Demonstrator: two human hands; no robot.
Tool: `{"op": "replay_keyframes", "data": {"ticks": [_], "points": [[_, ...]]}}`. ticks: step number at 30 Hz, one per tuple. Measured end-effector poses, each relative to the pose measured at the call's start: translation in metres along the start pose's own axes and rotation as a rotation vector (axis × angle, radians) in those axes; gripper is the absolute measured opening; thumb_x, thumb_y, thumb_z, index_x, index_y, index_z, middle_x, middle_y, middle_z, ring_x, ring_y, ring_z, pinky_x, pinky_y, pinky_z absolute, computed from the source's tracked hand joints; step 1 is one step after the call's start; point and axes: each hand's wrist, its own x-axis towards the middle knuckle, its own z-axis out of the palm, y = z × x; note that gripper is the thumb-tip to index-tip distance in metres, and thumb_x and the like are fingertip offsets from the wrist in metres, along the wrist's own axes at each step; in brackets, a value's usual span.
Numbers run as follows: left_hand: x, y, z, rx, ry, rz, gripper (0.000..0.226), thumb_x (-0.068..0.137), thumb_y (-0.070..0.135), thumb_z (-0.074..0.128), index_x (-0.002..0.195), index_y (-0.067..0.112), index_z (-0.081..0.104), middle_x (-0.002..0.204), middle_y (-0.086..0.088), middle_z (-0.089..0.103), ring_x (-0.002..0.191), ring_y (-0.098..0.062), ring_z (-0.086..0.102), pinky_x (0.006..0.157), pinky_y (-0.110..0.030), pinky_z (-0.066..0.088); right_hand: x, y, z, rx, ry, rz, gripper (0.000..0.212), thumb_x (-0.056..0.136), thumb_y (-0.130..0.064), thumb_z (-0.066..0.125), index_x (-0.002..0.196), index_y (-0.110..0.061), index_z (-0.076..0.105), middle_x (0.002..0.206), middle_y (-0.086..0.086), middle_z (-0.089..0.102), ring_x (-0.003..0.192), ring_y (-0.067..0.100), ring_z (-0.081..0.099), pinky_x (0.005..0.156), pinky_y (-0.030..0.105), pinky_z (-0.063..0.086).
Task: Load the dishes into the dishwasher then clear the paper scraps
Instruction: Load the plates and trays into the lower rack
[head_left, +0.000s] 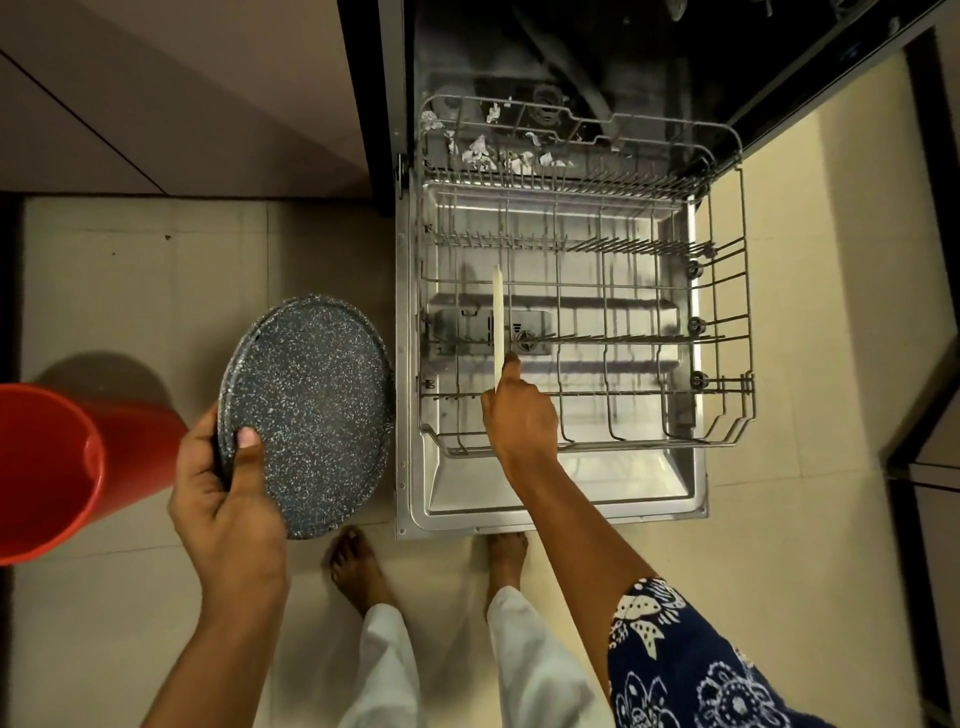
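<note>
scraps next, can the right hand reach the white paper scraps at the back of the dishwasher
Likely not yet: right hand grips a thin white plate; over the grey wire rack nothing blocks.

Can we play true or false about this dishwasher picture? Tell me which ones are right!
1. The left hand holds dark speckled plates. True.
2. The bucket is blue. False: it is red.
3. The right hand holds a pale dish on its edge in the rack. True.
4. The paper scraps lie on the floor by the feet. False: they are at the far end of the rack.
</note>
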Motion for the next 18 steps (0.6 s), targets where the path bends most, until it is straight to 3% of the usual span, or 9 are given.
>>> {"op": "replay_keyframes", "data": {"ticks": [4, 7, 11, 14, 16, 18], "points": [[0.000, 0.001, 0.004, -0.016, -0.030, 0.007, 0.030, 0.099, 0.008, 0.048, 0.108, 0.033, 0.060, 0.102, 0.021, 0.067, 0.100, 0.002, 0.059, 0.091, -0.018, 0.049, 0.006, 0.005, 0.011, 0.006, -0.052, 0.009, 0.056, 0.098, -0.030, 0.045, 0.144, -0.009, 0.022, 0.102, 0.012, 0.066, 0.088, 0.026, 0.066, 0.071, 0.034, 0.052], [0.001, 0.001, 0.004, -0.026, -0.049, 0.016, 0.031, 0.098, 0.007, 0.048, 0.107, 0.033, 0.061, 0.101, 0.020, 0.067, 0.100, 0.002, 0.059, 0.092, -0.018, 0.048, 0.002, 0.005, 0.011, 0.034, -0.044, 0.032, 0.068, 0.097, -0.039, 0.045, 0.149, -0.011, 0.012, 0.111, 0.011, 0.064, 0.095, 0.027, 0.064, 0.072, 0.036, 0.051], [0.001, -0.001, -0.005, 0.013, -0.071, 0.035, 0.031, 0.098, 0.011, 0.050, 0.104, 0.038, 0.064, 0.102, 0.021, 0.066, 0.101, -0.001, 0.059, 0.095, -0.023, 0.049, -0.012, 0.010, 0.006, 0.239, 0.006, 0.039, 0.076, 0.092, -0.042, 0.053, 0.150, -0.013, 0.013, 0.132, 0.012, 0.053, 0.117, 0.030, 0.052, 0.089, 0.040, 0.048], [0.000, -0.001, -0.012, 0.005, -0.073, 0.024, 0.028, 0.096, 0.014, 0.054, 0.100, 0.039, 0.067, 0.101, 0.020, 0.067, 0.100, -0.002, 0.059, 0.095, -0.027, 0.049, -0.030, 0.011, 0.000, 0.666, 0.080, -0.039, 0.065, 0.092, -0.042, 0.054, 0.147, -0.019, 0.028, 0.142, 0.004, 0.046, 0.129, 0.020, 0.044, 0.103, 0.035, 0.040], [-0.001, 0.000, -0.014, -0.027, -0.109, -0.012, 0.018, 0.090, 0.024, 0.059, 0.098, 0.038, 0.067, 0.099, 0.019, 0.068, 0.098, -0.002, 0.060, 0.094, -0.026, 0.050, -0.042, 0.010, -0.008, 1.055, -0.077, -0.038, 0.065, 0.084, -0.046, 0.060, 0.141, -0.026, 0.036, 0.139, 0.001, 0.050, 0.127, 0.013, 0.046, 0.105, 0.031, 0.040], [-0.003, 0.002, -0.011, -0.057, -0.175, -0.058, 0.016, 0.085, 0.027, 0.059, 0.095, 0.036, 0.068, 0.097, 0.018, 0.068, 0.096, -0.001, 0.061, 0.090, -0.022, 0.051, -0.047, 0.015, -0.016, 1.276, -0.256, 0.001, 0.054, 0.074, -0.045, 0.068, 0.123, -0.027, 0.053, 0.124, 0.001, 0.062, 0.117, 0.016, 0.056, 0.098, 0.030, 0.046]]}}
